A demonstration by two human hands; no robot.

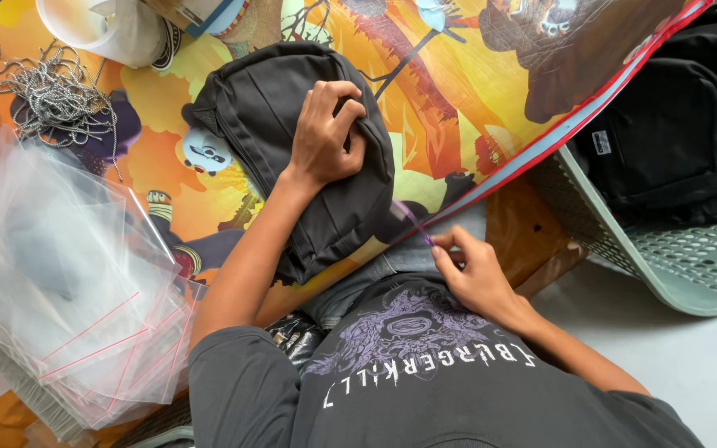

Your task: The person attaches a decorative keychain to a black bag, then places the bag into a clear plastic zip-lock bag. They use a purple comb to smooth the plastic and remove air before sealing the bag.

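Note:
A black fabric bag (284, 133) lies on a table covered with a bright orange cartoon-print cloth (450, 108). My left hand (325, 137) grips a fold of the bag near its upper right side, fingers curled tight. My right hand (470, 270) is at the table's near edge, pinching a thin purple strip (417, 222) between thumb and fingertips. The strip runs up toward the lower edge of the bag.
A stack of clear zip bags with red seal lines (68, 290) lies at the left. A tangle of metal ball chains (47, 95) sits top left, beside a white cup (85, 25). A pale green plastic basket (674, 257) holding black bags stands at right.

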